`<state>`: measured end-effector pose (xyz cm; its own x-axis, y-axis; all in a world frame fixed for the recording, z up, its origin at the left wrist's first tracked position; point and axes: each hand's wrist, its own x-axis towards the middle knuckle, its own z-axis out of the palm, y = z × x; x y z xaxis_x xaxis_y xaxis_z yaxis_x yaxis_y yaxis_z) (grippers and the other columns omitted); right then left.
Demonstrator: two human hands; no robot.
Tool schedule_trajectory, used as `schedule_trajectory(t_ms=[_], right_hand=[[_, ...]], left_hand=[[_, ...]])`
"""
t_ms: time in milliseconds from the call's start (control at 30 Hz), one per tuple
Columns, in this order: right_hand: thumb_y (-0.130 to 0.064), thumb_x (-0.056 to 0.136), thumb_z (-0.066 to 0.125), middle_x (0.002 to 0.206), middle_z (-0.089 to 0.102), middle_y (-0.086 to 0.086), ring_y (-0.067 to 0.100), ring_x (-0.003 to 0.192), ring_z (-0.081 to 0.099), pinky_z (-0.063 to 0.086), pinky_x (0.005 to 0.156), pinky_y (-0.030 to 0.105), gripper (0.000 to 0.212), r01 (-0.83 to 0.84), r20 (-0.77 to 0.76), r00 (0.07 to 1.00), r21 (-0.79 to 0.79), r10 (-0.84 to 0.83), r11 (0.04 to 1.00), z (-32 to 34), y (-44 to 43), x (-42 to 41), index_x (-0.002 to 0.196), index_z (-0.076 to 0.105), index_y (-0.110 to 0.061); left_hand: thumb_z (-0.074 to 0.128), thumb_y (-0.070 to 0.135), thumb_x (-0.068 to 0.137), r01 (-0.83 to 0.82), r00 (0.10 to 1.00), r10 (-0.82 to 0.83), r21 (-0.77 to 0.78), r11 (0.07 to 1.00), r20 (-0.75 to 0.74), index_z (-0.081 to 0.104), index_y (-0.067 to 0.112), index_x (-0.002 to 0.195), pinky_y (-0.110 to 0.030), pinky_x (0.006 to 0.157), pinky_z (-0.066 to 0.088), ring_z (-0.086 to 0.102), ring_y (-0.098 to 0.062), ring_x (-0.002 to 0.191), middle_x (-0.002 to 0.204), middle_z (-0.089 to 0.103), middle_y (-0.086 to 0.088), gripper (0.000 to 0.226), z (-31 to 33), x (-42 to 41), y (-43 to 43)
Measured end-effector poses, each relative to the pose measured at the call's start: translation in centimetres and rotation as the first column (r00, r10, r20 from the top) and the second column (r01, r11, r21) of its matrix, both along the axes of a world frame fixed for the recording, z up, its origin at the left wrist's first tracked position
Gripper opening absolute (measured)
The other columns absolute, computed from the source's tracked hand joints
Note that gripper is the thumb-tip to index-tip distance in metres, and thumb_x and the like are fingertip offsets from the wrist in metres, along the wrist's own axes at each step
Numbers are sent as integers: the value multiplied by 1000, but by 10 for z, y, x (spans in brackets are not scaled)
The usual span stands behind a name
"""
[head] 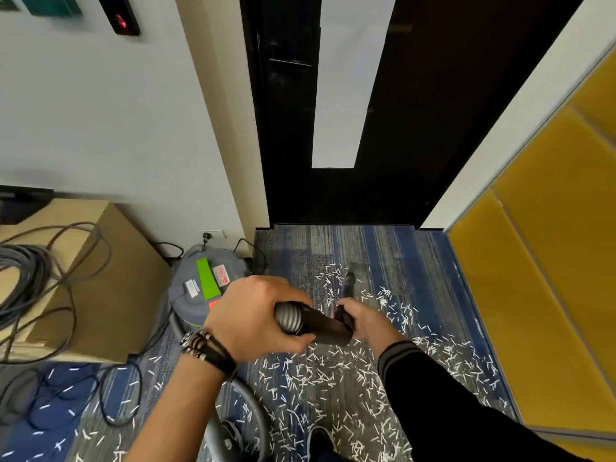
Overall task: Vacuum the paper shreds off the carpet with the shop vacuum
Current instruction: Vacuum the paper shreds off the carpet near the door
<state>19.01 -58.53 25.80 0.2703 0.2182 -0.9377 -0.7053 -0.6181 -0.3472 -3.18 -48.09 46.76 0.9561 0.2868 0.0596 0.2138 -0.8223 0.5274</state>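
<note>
White paper shreds [320, 371] lie scattered over the blue and grey carpet [383, 255]. My left hand [253, 315] grips the ribbed grey hose end [288, 316] where it joins the black wand cuff [328, 326]. My right hand [365, 320] holds the black wand just ahead of the cuff. The wand runs forward and down to a nozzle [350, 278] near the carpet among the shreds. The grey shop vacuum [196, 285] with a green label stands at the left, by the wall. Its hose [256, 415] loops down past my left forearm.
A dark door [416, 128] closes the far end of the carpet. A yellow padded panel [550, 278] lines the right side. A low wooden cabinet [116, 278] with coiled grey cable [23, 275] stands at the left. Black cords [110, 411] trail over the floor below it.
</note>
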Motion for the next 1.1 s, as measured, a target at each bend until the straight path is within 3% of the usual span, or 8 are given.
schedule_trajectory(t_ms=[100, 200, 267, 367, 433, 700, 900, 1100], right_hand=[[-30, 101, 49, 68, 60, -1, 13, 56, 58, 44, 49, 20, 24, -117, 36, 992, -86, 121, 989, -4, 28, -24, 83, 53, -14], [-29, 99, 52, 68, 62, 0, 15, 61, 60, 48, 56, 25, 23, -76, -1, 997, -37, 76, 996, -7, 45, -39, 83, 54, -13], [-28, 97, 56, 62, 62, 6, 19, 61, 61, 53, 60, 28, 23, 90, -70, 994, 51, -86, 995, -9, 49, -45, 82, 54, -10], [-19, 94, 61, 72, 64, 18, 29, 69, 67, 59, 68, 38, 21, 479, -233, 872, 226, -430, 849, -25, 55, -64, 92, 53, 0], [-17, 96, 56, 67, 61, 16, 26, 62, 65, 59, 62, 34, 18, 552, -250, 830, 240, -499, 798, -29, 70, -84, 88, 51, -1], [-14, 97, 52, 48, 55, 7, 16, 34, 55, 45, 36, 19, 20, 235, -150, 964, 87, -221, 968, -6, 124, -121, 79, 47, -8], [-19, 99, 50, 50, 58, 3, 14, 37, 56, 44, 39, 15, 22, 71, -73, 995, 29, -69, 997, 6, 115, -132, 79, 49, -11], [-31, 102, 48, 63, 57, 5, 16, 51, 55, 50, 47, 22, 23, 169, 27, 984, 129, -174, 977, 16, 94, -107, 91, 49, -10]], left_hand=[[67, 64, 66, 106, 993, -102, 75, 991, -55, 74, 44, 97, -30, 67, 56, 63, -1, 74, 81, 67, 20, 37, 8, -5, 22], [69, 66, 65, 138, 989, -135, 55, 989, -54, 75, 46, 99, -29, 66, 55, 64, -1, 76, 83, 68, 20, 40, 13, -17, 48], [72, 67, 66, 133, 991, -132, 31, 991, -30, 74, 48, 101, -30, 68, 56, 64, 1, 79, 84, 69, 21, 40, 14, -29, 68], [72, 69, 69, 136, 991, -136, -14, 991, -19, 73, 48, 104, -34, 72, 57, 66, 0, 81, 86, 70, 21, 41, 17, -40, 92], [71, 69, 69, 166, 985, -166, 3, 986, -40, 73, 48, 103, -35, 71, 57, 65, -1, 80, 86, 70, 19, 40, 18, -48, 104], [70, 69, 70, 225, 972, -224, 1, 974, -70, 74, 47, 102, -36, 70, 56, 63, -2, 79, 85, 69, 18, 38, 19, -92, 154], [72, 68, 70, 253, 968, -253, -26, 967, 5, 75, 48, 101, -32, 70, 55, 61, 2, 76, 83, 68, 21, 37, 19, -109, 155], [68, 72, 71, 179, 980, -177, -10, 984, 93, 77, 42, 105, -36, 70, 60, 69, -4, 78, 88, 75, 18, 46, 21, -93, 140]])
